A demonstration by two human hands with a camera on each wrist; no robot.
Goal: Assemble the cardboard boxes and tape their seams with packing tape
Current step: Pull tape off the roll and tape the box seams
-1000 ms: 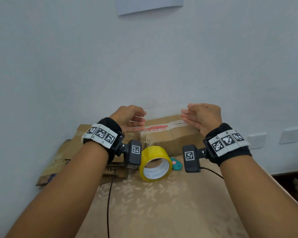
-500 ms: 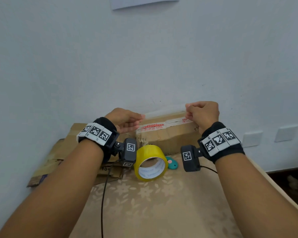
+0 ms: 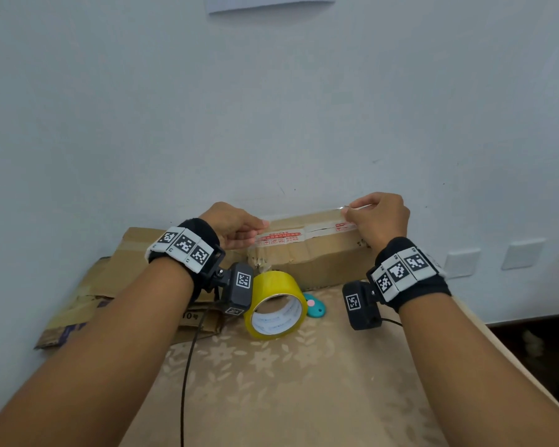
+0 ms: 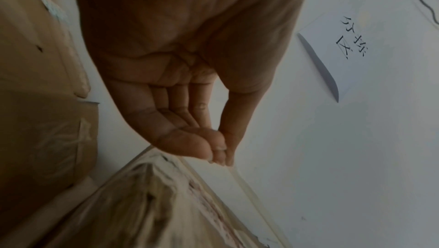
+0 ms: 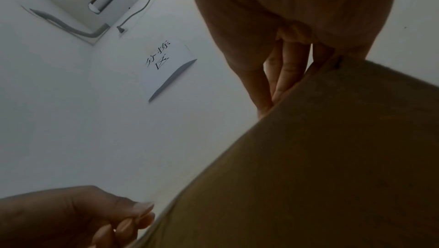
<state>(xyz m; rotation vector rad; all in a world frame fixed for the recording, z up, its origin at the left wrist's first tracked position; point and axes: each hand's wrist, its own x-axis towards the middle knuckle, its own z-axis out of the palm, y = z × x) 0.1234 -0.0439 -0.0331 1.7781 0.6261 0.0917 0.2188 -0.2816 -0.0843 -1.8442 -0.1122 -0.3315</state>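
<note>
Left hand (image 3: 231, 225) pinches one end of a clear tape strip (image 3: 304, 215), thumb against fingertips; the strip spans the top of the cardboard box (image 3: 317, 253), just over the old printed seam tape (image 3: 279, 237). Right hand (image 3: 380, 217) pinches the other end at the box's right top edge, fingers curled. Yellow tape roll (image 3: 276, 304) stands on the table in front. Risks: slack lets the strip twist, stick to itself or land off the seam, wrinkling.
</note>
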